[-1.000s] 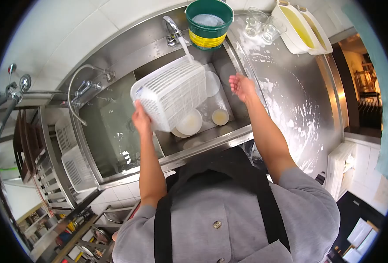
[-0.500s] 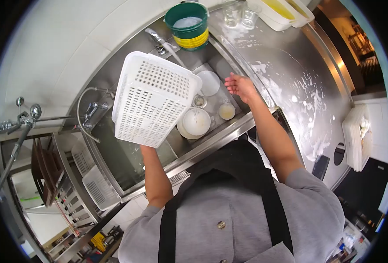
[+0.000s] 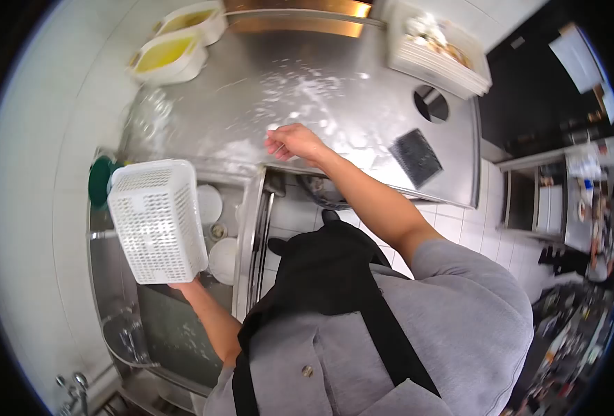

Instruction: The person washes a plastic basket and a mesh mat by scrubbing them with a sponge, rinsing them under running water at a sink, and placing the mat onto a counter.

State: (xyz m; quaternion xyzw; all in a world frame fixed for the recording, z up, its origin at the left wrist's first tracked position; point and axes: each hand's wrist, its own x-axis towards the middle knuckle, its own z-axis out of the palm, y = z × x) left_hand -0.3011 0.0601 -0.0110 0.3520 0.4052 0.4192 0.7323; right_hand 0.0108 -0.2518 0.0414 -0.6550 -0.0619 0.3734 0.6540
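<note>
White basket in left grip

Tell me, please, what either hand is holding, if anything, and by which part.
The left hand holds a white perforated plastic basket at its lower end in the view; the exact grip is hidden. The right hand looks empty.

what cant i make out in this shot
Left hand: head view, fingers mostly hidden by the white basket, so their exact placement is unseen.
Green bucket: head view, partly covered by the same basket; its contents cannot be made out.
Clear glasses: head view, blurred, outlines smeared together.
Far-right clutter: head view, too small and blurred to name, cut off by the dark lens border.
</note>
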